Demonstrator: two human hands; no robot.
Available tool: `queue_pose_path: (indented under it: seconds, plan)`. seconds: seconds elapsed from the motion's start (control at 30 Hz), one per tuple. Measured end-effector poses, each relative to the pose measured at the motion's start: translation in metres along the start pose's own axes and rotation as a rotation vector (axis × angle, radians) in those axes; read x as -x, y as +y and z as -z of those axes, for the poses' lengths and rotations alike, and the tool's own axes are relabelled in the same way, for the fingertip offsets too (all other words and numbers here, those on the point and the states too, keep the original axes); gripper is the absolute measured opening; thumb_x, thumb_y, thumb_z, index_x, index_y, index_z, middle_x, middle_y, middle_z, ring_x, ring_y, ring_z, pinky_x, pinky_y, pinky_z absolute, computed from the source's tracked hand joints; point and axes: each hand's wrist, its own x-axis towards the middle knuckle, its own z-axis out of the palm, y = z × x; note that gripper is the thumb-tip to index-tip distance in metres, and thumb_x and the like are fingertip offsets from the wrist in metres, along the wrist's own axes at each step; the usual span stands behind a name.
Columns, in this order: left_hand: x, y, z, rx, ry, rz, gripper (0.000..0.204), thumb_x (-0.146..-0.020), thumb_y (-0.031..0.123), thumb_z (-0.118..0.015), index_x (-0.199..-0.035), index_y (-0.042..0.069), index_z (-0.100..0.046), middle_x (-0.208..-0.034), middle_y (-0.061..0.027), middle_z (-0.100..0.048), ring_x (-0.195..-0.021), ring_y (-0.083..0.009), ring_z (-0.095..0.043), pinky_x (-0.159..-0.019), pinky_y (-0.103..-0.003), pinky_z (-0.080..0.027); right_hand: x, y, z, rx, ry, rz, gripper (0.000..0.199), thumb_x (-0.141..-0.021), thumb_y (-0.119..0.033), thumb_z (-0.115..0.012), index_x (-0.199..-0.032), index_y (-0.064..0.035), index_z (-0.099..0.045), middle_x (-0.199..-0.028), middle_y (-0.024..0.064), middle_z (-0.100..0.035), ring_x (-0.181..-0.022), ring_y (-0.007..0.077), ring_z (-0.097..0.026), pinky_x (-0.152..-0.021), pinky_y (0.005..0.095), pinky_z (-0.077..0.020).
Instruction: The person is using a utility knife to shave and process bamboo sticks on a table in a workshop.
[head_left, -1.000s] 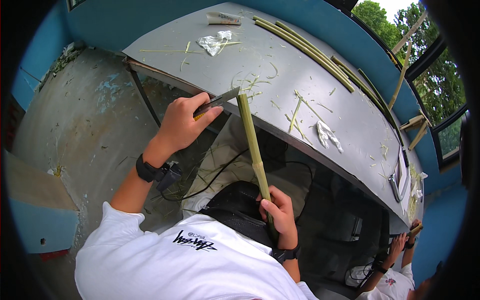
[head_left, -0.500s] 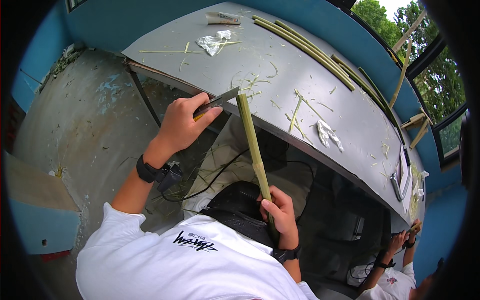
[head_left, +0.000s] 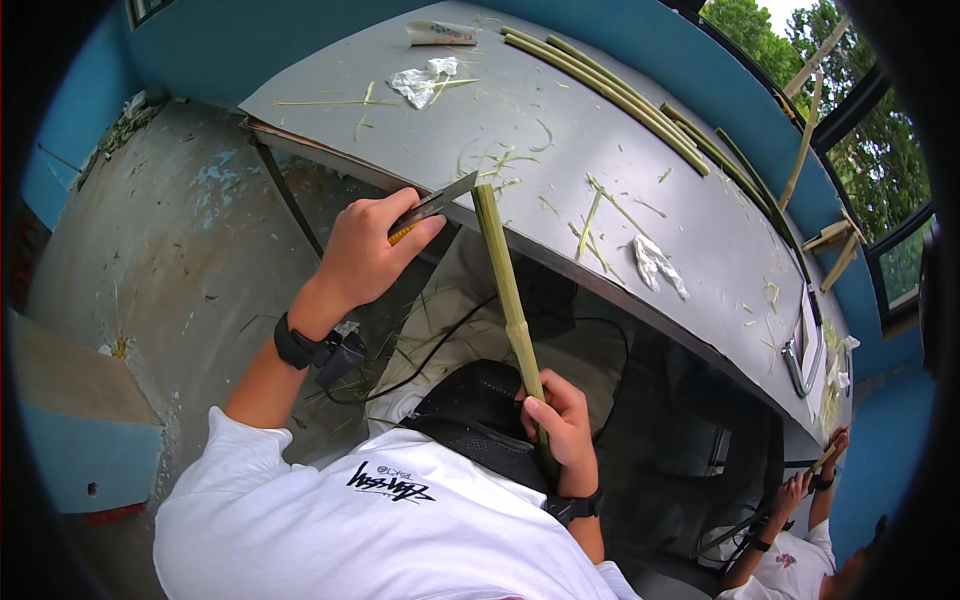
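The left hand (head_left: 372, 245) is grasping the knife (head_left: 432, 206), its blade slanting toward the near edge of the bench (head_left: 330, 72). The stick (head_left: 508, 285) is slanting up to that edge, its upper end just beside the blade tip; contact is unclear. The right hand (head_left: 565, 422) is clasping it lower down. Canes (head_left: 610, 88) are lying along the far edge. Paring is apparently being done; the next stroke would be requiring a steady stick.

Soft daylight sheen on grey tabletop (head_left: 590, 145)

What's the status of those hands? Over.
Left hand gripping knife, blade by upper end of bamboo stick; contact unclear. Right hand holding stick lower down. Grey table behind, littered with shavings.
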Motion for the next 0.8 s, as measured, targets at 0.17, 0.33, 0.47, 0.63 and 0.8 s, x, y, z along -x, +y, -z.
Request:
queue_pose_path:
  seconds: [0.17, 0.33, 0.47, 0.63, 0.8]
  plan:
    - [0.001, -0.001, -0.001, 0.024, 0.015, -0.018, 0.038, -0.100, 0.032, -0.062, -0.089, -0.003, -0.053, -0.069, -0.0179, -0.046, -0.062, -0.0320, -0.039, -0.060, -0.039, -0.040, 0.000, -0.001, -0.001, -0.006, 0.000, 0.002, 0.017, -0.098, -0.016, -0.066, -0.101, 0.0005, -0.063, -0.070, -0.0003, -0.057, -0.058, 0.0063, -0.051, -0.054, 0.0238, -0.0382]
    - [0.000, 0.001, 0.000, 0.020, -0.033, -0.048, 0.040, -0.101, 0.034, -0.059, -0.088, -0.003, -0.053, -0.070, -0.0192, -0.047, -0.063, -0.0354, -0.041, -0.060, -0.040, -0.040, -0.001, 0.000, 0.000, 0.005, -0.001, 0.012, 0.017, -0.098, -0.017, -0.066, -0.101, 0.0003, -0.063, -0.069, -0.0006, -0.057, -0.057, 0.0061, -0.051, -0.054, 0.0238, -0.0379]
    - [0.002, 0.002, -0.008, 0.041, -0.102, -0.107, 0.041, -0.099, 0.035, -0.061, -0.086, -0.003, -0.054, -0.070, -0.0200, -0.049, -0.063, -0.0387, -0.047, -0.060, -0.041, -0.041, -0.001, -0.001, 0.000, 0.004, -0.006, 0.007, 0.018, -0.099, -0.017, -0.066, -0.101, 0.0001, -0.063, -0.069, -0.0008, -0.056, -0.057, 0.0060, -0.051, -0.053, 0.0238, -0.0379]
    - [0.003, 0.006, -0.010, 0.021, -0.177, -0.127, 0.041, -0.096, 0.035, -0.063, -0.085, -0.003, -0.055, -0.070, -0.0208, -0.051, -0.064, -0.0408, -0.052, -0.059, -0.042, -0.042, -0.001, -0.001, 0.000, -0.003, -0.005, 0.003, 0.018, -0.099, -0.017, -0.066, -0.101, 0.0002, -0.063, -0.070, -0.0006, -0.056, -0.057, 0.0060, -0.051, -0.053, 0.0238, -0.0381]
    - [0.004, 0.007, -0.009, -0.009, -0.233, -0.174, 0.040, -0.096, 0.034, -0.064, -0.084, -0.003, -0.056, -0.068, -0.0209, -0.051, -0.063, -0.0410, -0.053, -0.058, -0.043, -0.042, -0.001, 0.000, 0.000, 0.004, -0.004, 0.010, 0.018, -0.099, -0.017, -0.067, -0.102, 0.0002, -0.063, -0.070, -0.0006, -0.056, -0.057, 0.0060, -0.051, -0.053, 0.0237, -0.0380]
